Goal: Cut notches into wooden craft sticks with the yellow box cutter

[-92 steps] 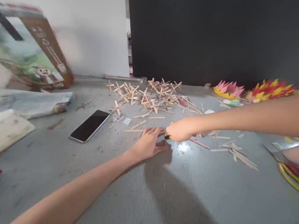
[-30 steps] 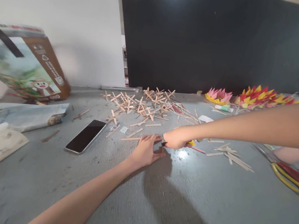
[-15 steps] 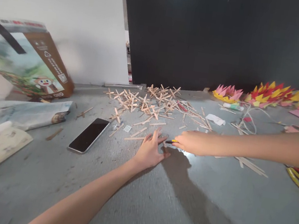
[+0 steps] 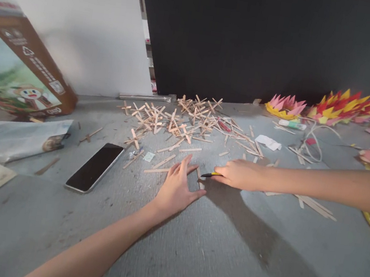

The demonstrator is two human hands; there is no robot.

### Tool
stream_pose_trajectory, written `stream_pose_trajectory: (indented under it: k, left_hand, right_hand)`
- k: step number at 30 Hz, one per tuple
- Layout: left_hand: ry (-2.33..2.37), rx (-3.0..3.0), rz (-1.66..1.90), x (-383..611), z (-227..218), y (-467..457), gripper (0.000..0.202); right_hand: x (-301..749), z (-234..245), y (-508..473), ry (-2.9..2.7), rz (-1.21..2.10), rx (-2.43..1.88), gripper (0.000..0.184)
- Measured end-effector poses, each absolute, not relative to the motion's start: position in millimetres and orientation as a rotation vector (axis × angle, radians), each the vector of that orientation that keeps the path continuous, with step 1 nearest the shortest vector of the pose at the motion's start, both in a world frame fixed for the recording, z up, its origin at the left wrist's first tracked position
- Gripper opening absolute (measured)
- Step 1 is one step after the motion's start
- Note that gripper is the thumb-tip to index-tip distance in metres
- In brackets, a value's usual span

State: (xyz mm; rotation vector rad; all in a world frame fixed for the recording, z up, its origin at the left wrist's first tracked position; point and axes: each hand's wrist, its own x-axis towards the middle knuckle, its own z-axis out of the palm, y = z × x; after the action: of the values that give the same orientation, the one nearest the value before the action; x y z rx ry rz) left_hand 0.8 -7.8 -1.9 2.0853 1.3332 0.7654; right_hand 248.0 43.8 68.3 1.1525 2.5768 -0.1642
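Thumb and fingers spread, my left hand [image 4: 175, 187] lies on the grey tabletop. A flat wooden craft stick [image 4: 198, 174] spans the gap between its index fingertip and thumb, which hold it by the ends. My right hand [image 4: 238, 174] is closed round a slim yellow tool with a dark pointed tip [image 4: 207, 175]; whether it is a pen or a knife I cannot tell. Its tip is at the stick, about mid-length. Just beyond my hands are loose sticks [image 4: 164, 161] and a heap of crossed sticks [image 4: 173, 121].
A phone [image 4: 94, 167] lies left of my left hand, before a printed carton [image 4: 26, 66] and plastic packets [image 4: 23, 138]. At the right are folded paper flowers [image 4: 286, 107], a glue stick [image 4: 292, 124], a white cable [image 4: 316, 148] and a crumpled tissue [image 4: 268, 142]. A dark panel [image 4: 271, 40] rises behind.
My view has turned slightly, so the table's things sit farther left. My left index finger and thumb are wider apart, showing more of the stick. The tool stays at the stick.
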Motion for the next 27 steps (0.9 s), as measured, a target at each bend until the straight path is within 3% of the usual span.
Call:
stream_pose_trajectory:
  k: [19, 27]
  left_hand:
    - [1.326, 2.116, 0.748, 1.4, 0.4, -8.0, 0.095]
    - [1.336, 2.097, 0.712, 1.2, 2.5, -7.9, 0.089]
  right_hand:
    - [246.0, 65.4, 45.4, 2.572, -0.182, 1.137, 0.051]
    - [244.0, 66.6, 47.7, 2.664, 0.275, 0.849, 0.037]
